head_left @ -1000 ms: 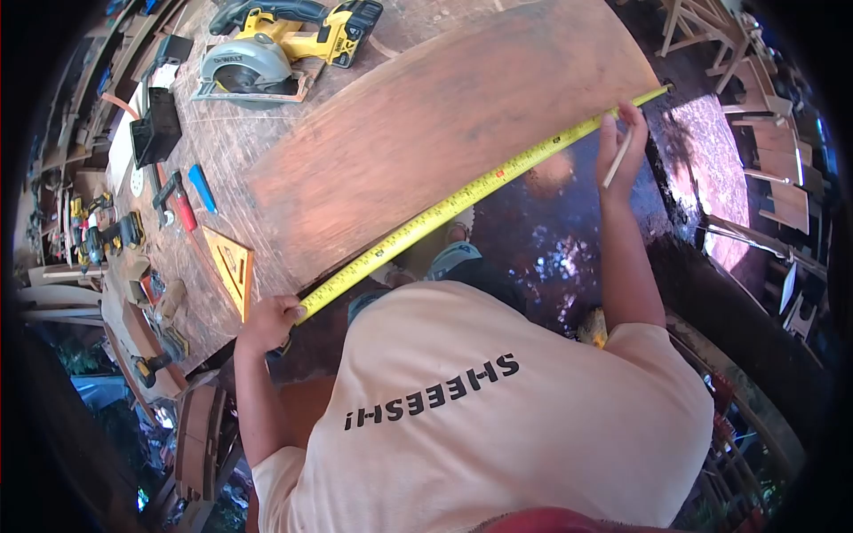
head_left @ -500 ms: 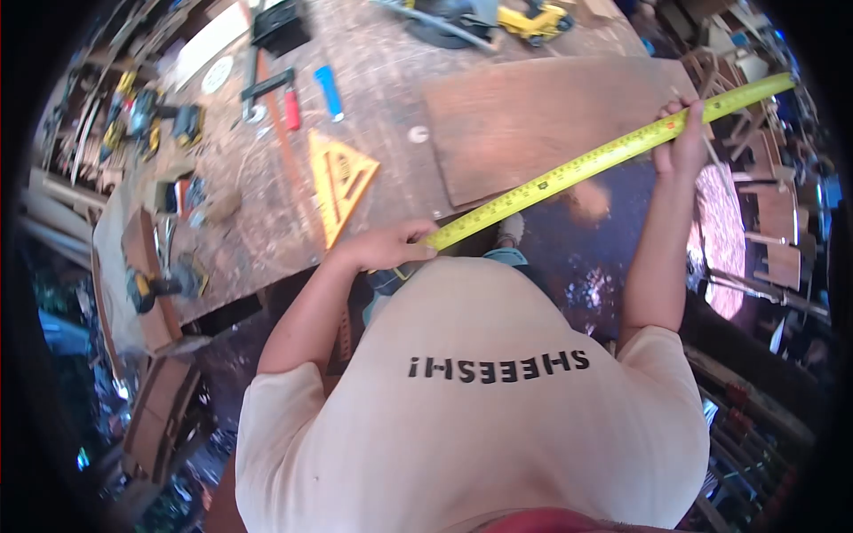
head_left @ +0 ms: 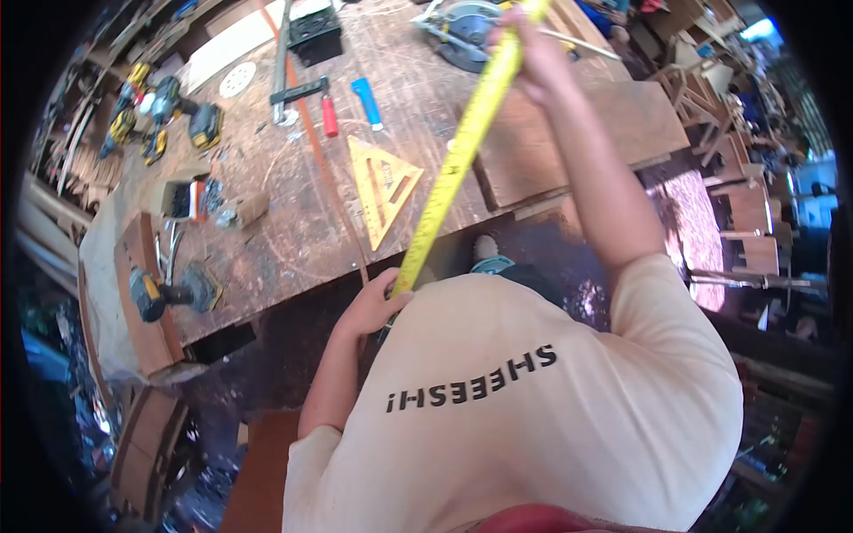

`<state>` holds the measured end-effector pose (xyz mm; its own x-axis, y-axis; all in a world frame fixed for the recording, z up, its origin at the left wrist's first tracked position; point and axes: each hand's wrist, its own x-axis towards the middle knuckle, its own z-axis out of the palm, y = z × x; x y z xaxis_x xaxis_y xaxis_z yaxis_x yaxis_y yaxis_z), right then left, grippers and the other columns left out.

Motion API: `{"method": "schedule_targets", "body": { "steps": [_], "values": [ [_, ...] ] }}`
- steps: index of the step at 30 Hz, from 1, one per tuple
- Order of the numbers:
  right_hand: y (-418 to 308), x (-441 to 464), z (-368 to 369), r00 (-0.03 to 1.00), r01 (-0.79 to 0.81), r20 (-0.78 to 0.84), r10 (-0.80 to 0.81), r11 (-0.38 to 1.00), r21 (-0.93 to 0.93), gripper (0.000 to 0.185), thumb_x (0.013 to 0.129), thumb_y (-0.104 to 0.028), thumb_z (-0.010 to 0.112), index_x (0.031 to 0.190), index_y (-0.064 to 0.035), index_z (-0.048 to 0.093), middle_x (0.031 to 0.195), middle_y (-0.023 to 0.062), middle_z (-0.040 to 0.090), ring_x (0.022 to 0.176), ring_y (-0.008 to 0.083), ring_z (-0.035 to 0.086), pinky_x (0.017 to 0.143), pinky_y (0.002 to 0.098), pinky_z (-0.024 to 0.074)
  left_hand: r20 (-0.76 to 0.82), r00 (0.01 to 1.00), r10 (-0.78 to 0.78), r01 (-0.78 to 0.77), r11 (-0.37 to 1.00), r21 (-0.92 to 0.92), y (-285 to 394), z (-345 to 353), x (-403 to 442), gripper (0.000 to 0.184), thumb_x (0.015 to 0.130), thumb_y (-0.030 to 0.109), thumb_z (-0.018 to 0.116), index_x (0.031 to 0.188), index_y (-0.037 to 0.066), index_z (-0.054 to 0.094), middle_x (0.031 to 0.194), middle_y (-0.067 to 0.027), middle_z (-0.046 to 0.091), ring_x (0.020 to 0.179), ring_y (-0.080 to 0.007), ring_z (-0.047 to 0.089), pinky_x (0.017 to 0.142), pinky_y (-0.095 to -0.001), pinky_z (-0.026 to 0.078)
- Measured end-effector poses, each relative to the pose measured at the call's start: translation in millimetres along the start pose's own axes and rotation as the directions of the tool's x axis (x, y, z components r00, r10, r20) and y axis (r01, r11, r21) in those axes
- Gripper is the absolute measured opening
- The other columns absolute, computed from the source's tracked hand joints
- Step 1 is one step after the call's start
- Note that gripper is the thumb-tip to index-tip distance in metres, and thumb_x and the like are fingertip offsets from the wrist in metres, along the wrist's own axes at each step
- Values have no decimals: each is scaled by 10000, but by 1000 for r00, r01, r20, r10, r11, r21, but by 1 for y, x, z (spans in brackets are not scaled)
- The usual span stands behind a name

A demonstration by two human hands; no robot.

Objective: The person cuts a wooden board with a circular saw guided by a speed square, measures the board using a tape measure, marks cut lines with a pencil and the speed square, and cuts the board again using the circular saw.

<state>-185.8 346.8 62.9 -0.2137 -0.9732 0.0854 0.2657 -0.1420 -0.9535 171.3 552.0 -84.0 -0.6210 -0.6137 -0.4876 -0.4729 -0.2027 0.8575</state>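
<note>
A yellow tape measure (head_left: 455, 166) is pulled out between my two hands, its blade slanting from my waist up over the workbench. My left hand (head_left: 371, 306) is closed around its lower end close to my shirt; the case is mostly hidden there. Far forward, my right hand (head_left: 530, 58) grips the blade near the top of the view, fingers wrapped at its edge. The blade crosses above the left edge of a brown wooden board (head_left: 631, 133). Just left of the blade, a yellow speed square (head_left: 382, 191) lies flat on the bench.
On the workbench (head_left: 275, 240) lie a blue-handled tool (head_left: 365, 103), a red-handled clamp (head_left: 329, 115) and a circular saw (head_left: 462, 35). Several cordless drills (head_left: 164, 107) stand at the left. Another drill (head_left: 173, 289) rests near the front left corner, by a small box (head_left: 182, 200).
My right hand has swung the tape's blade forward and left, away from the board's right side, so it points more steeply up the view. My left hand has shifted slightly down and left.
</note>
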Motion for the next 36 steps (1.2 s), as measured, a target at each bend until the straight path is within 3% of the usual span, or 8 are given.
{"method": "schedule_targets", "body": {
  "steps": [7,10,14,17,20,25,27,36],
  "values": [
    [124,-130,135,846,-275,313,431,857,-436,363,1004,-426,521,971,-83,636,759,38,643,671,117,612,539,285,471,-199,979,-44,-38,920,-390,-22,0,-10,349,926,39,553,1271,-2,515,942,-51,622,851,-120,586,794,-263,473],
    [164,-173,128,497,-205,679,540,834,-513,369,978,-367,577,957,1,603,689,99,636,509,166,611,491,323,494,-267,964,-14,-93,920,-381,-26,-13,-7,293,943,27,514,1235,1,524,943,-62,621,845,-131,602,774,-274,494],
    [157,-187,119,603,-258,630,490,867,-427,377,952,-351,639,951,22,585,624,86,612,478,150,585,475,303,478,-193,981,36,-143,806,-574,-27,-22,5,257,1035,271,478,1115,34,538,947,-87,610,807,-182,658,718,-308,544],
    [162,-154,102,684,136,670,287,852,-505,478,942,-459,626,1050,6,604,890,98,657,785,114,630,641,295,525,-167,986,-7,-101,771,-628,-21,-23,12,257,1034,281,484,1087,36,545,947,-86,611,796,-178,657,709,-305,547],
    [145,-155,78,682,-260,566,464,876,-406,438,952,-461,607,1126,-60,640,906,31,640,806,73,602,618,264,495,-185,979,-83,-70,718,-692,-14,-18,14,280,1039,309,479,1053,42,560,918,-78,622,800,-174,658,696,-306,551],
    [160,-167,46,644,-383,514,566,821,-425,355,938,-371,651,1120,-67,640,888,33,651,790,130,632,652,290,523,-135,974,-180,2,608,-794,-18,-14,11,263,1027,291,509,1099,42,556,956,-97,649,836,-187,660,723,-318,559],
    [179,-170,38,833,268,536,134,751,-604,337,886,-271,712,1138,-63,630,968,96,657,906,239,651,758,372,531,-51,994,-99,1,471,-882,-21,-11,4,317,963,197,593,1221,38,502,1074,-120,627,948,-213,648,817,-336,554],
    [196,-139,36,640,720,760,114,256,-644,225,838,-128,600,1059,-93,631,1005,116,592,1080,291,570,903,432,474,-97,995,-14,-63,673,-737,-1,-27,-10,711,871,102,675,1486,70,319,1244,-86,568,1121,-184,567,987,-314,438]
  ]
}}
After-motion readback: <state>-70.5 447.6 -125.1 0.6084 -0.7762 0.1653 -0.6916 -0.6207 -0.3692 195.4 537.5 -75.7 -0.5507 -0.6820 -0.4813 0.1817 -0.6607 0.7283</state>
